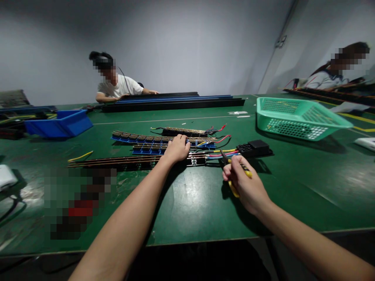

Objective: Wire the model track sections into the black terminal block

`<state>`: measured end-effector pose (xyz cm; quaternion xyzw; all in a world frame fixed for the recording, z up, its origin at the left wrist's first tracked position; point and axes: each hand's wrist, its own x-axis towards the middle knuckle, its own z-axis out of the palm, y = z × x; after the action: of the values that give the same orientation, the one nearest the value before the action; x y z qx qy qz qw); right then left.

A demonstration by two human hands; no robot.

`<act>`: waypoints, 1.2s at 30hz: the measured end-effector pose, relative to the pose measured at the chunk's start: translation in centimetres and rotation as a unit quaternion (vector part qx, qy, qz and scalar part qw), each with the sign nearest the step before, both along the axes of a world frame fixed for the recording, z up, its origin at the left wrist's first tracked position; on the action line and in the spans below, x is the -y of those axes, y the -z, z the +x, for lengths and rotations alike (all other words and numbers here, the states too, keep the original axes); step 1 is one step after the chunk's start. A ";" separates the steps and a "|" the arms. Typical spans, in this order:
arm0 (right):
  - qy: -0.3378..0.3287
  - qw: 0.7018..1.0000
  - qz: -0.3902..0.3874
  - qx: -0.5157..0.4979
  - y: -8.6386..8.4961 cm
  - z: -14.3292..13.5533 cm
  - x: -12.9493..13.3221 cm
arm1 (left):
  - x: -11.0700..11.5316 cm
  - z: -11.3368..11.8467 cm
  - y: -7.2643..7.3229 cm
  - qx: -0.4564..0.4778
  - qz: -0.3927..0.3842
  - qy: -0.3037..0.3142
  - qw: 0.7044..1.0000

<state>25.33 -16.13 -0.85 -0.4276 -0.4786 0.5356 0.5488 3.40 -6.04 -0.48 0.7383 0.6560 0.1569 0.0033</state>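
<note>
My right hand (243, 181) is closed around a pair of pliers (233, 189) with yellow-and-black handles. Their dark jaws point up and left, close by red, blue and yellow wires (221, 154). These wires run from a long black strip (125, 162) with copper-coloured rods to a black connector block (254, 147). Over the strip's right part lies my left hand (177, 149), fingers curled down and seemingly holding it; the fingertips are partly hidden. Just beyond are blue-based strips (146, 148) with brass-coloured rods, and behind them a shorter black strip (184, 132) with loose wire ends.
A green perforated basket (301, 119) stands at right, a blue bin (60, 124) at left. Across the green table (205, 212), a person in a white shirt (117, 84) handles long black and blue rails (175, 102). Another person (325, 80) sits far right. A loose yellow wire (80, 156) lies left.
</note>
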 end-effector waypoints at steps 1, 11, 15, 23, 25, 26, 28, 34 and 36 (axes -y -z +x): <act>0.015 0.998 -0.021 -0.064 -0.1 -0.1 -0.2 | 0.0 0.0 0.0 0.001 0.001 0.000 1.000; -0.052 0.947 0.162 0.272 1.4 -0.1 3.0 | -0.1 -0.1 0.1 0.004 0.004 0.003 1.000; -0.096 0.886 0.312 0.330 1.4 -0.8 5.4 | 0.0 0.0 0.0 0.011 0.002 0.001 1.000; -0.091 0.976 0.188 0.059 -4.0 -2.4 0.8 | 0.0 0.0 0.0 0.006 0.011 0.002 1.000; -0.111 0.984 0.136 -0.011 -5.9 -2.9 -1.6 | 0.1 0.0 0.0 -0.001 0.010 0.000 1.000; -0.105 0.989 0.101 -0.030 -6.7 -3.1 -2.8 | 0.1 0.0 0.0 -0.003 0.009 0.001 1.000; -0.097 0.994 0.030 -0.030 -7.7 -3.5 -4.8 | 0.1 0.1 -0.1 -0.007 0.006 0.005 1.000; -0.124 0.992 0.006 0.034 -5.5 -4.9 -7.7 | 0.2 0.1 -0.3 -0.008 -0.003 0.005 1.000; -0.143 0.977 0.100 0.122 -4.2 -5.2 -7.4 | 0.3 0.1 -0.4 -0.009 -0.006 0.005 1.000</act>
<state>20.17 -8.69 3.34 -0.3598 -0.6495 0.5017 0.4438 3.49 -6.30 -0.12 0.7430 0.6531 0.1460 0.0027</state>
